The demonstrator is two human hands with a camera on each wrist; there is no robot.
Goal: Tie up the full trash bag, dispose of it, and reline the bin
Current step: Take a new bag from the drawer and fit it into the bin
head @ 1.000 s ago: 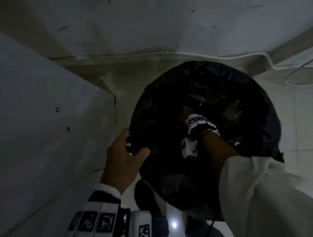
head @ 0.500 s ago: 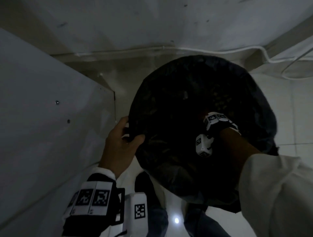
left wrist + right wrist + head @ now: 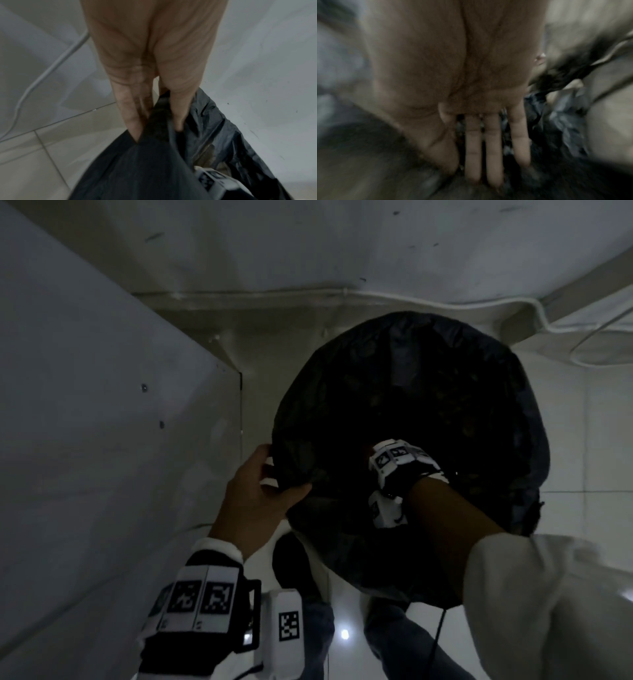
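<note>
The black trash bag, draped over the bin in the floor corner, is pinched at its near-left rim by the left hand, while the right hand, fingers straight and holding nothing, is reached down inside the bag's mouth, nearer its centre.

Right hand fingers hidden inside trash bag in head view; bag interior too dark. Right wrist view blurred. Bin under bag hidden.
</note>
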